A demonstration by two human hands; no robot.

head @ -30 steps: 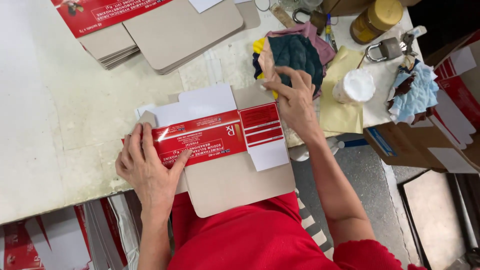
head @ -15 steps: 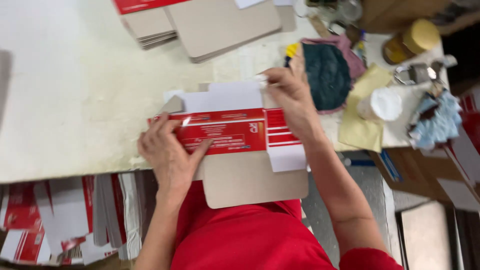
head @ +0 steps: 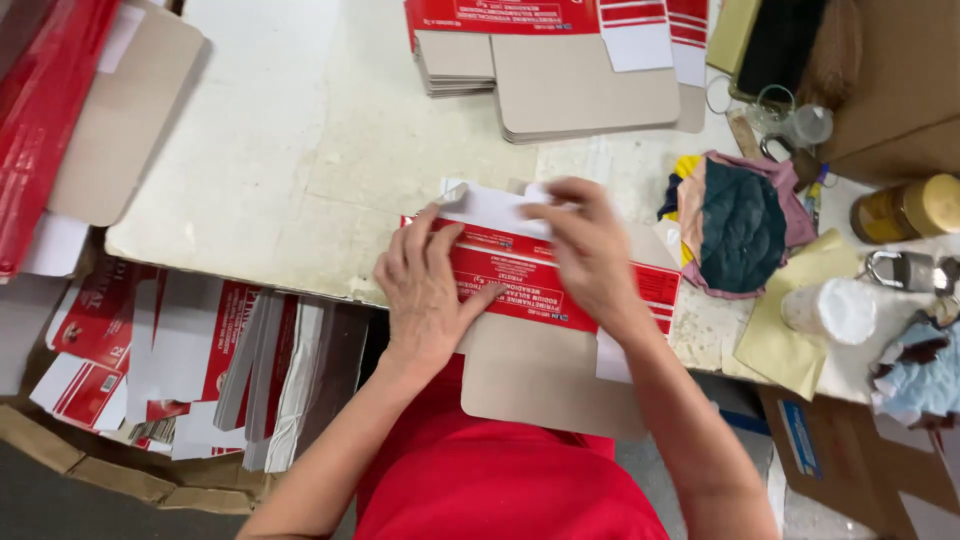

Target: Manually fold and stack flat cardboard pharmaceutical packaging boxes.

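Head view looks down on a flat red-and-white printed cardboard carton blank (head: pixel 545 285) lying at the near edge of a worn white worktable (head: pixel 300 150), its plain brown flap hanging over that edge toward the person's red shirt. On the blank's left part the left hand (head: pixel 428 290) lies palm down, fingers spread flat, pressing rather than gripping. Over the blank's upper middle the right hand (head: pixel 590 250) curls its fingers around the white top flap (slightly blurred), pinching it. Beyond the blank sits a stack of flat brown-and-red carton blanks (head: pixel 560 60). Right of the blank lie a bundle of teal and pink cloth (head: pixel 740 225) and a gold-lidded jar (head: pixel 905 208).
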